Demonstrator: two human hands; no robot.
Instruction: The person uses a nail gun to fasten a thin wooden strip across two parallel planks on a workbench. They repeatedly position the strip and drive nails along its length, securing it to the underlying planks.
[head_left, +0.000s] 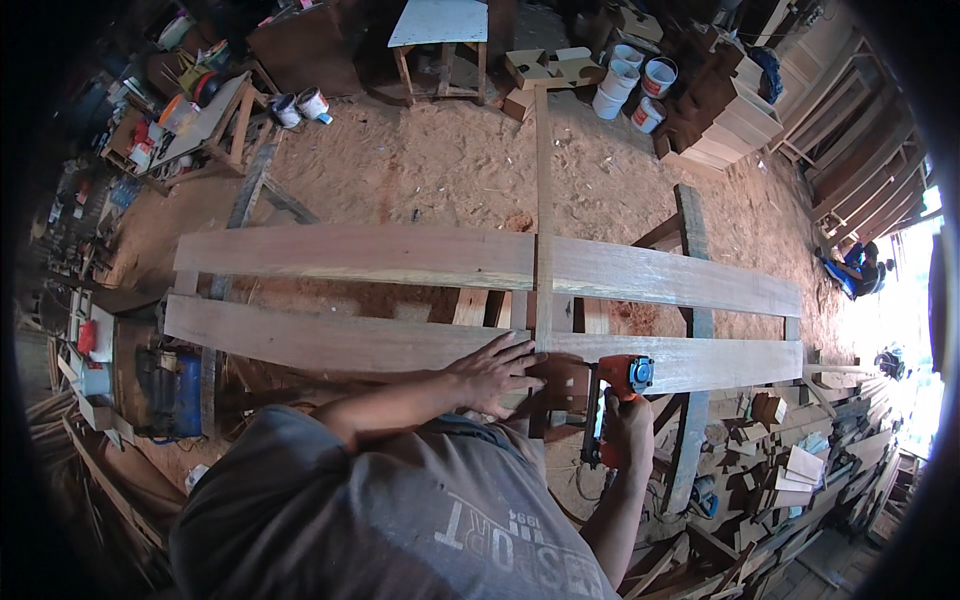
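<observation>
Two long wooden boards lie side by side across a trestle, the far board (400, 253) and the near board (710, 364). A narrow wooden strip (543, 180) crosses over both and reaches out beyond the far one. My left hand (495, 375) rests on the near board beside the strip, its fingers spread, holding nothing. My right hand (630, 428) is wrapped round the handle of a red and black nail gun (627, 372) with a blue cap. The gun's nose points left, close to the near board's edge and the strip; whether it touches is unclear.
Dark trestle beams (690, 445) support the boards. Wood offcuts (790, 470) are heaped at the lower right. White buckets (618, 80) and a white-topped table (438, 22) stand at the back. A blue tank (186, 395) is at the left. Another person (858, 270) sits far right.
</observation>
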